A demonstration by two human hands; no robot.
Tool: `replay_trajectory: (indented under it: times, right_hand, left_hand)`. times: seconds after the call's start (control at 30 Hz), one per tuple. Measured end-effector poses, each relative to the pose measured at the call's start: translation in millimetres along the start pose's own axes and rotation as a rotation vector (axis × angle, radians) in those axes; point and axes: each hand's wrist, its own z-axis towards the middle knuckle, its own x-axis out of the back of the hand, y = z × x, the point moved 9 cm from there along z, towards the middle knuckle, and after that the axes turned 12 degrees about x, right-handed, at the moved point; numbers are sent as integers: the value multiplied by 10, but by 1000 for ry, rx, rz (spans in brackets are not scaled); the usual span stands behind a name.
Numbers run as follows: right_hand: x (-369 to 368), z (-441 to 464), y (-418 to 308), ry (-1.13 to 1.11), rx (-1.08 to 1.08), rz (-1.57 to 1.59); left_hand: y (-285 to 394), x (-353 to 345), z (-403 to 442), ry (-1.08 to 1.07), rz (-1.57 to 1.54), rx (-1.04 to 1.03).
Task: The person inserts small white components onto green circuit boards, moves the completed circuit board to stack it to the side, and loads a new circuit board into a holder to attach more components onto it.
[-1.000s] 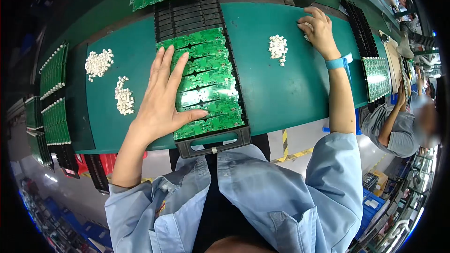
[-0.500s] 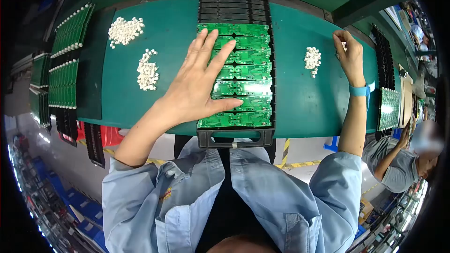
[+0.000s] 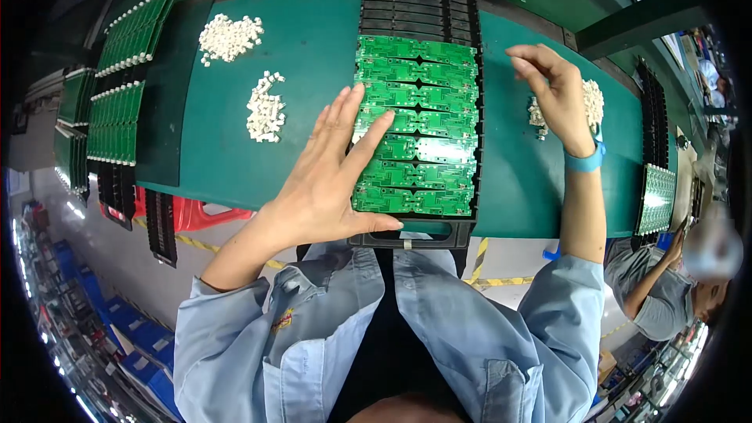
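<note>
A column of green circuit boards point(image 3: 415, 119) lies in a black carrier point(image 3: 413, 240) in the middle of the bench. My left hand point(image 3: 325, 168) rests with fingers spread along the boards' left edge, its thumb stretched over the near end by the carrier handle. My right hand point(image 3: 554, 94) is raised to the right of the boards, thumb and index finger drawn together; whether a small part sits between them cannot be made out. Behind and beside it lie small white connectors point(image 3: 593, 106), partly covered by the hand.
Two piles of white connectors, one farther point(image 3: 229, 39) and one nearer point(image 3: 266, 110), lie on the green mat point(image 3: 211, 141) at left. Upright boards point(image 3: 116, 121) with white parts stand at far left, more boards point(image 3: 656, 200) at right. A co-worker point(image 3: 666, 282) is at far right.
My right hand has moved left from beyond the right pile toward the boards. My left hand has slid nearer along the boards, its thumb now at the near end. The whole view has shifted slightly.
</note>
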Motion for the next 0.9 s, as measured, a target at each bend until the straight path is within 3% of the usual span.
replay_trajectory:
  times: [0.23, 0.4, 0.57, 0.7, 0.9]
  right_hand:
    - [-369, 366, -318, -3, 266, -119]
    - [-541, 357, -225, -73, 169, -13]
    - [-465, 364, -186, -23, 161, 46]
    - [-441, 375, -174, 60, 111, 220]
    - [-563, 403, -177, 40, 45, 176]
  left_hand:
    - [16, -56, 18, 4, -35, -7]
    - [-30, -113, -7, 20, -114, 29]
    - [-99, -110, -24, 103, -277, 60]
    - [-71, -19, -88, 233, -325, -31]
    - [-122, 80, -147, 251, -312, -9]
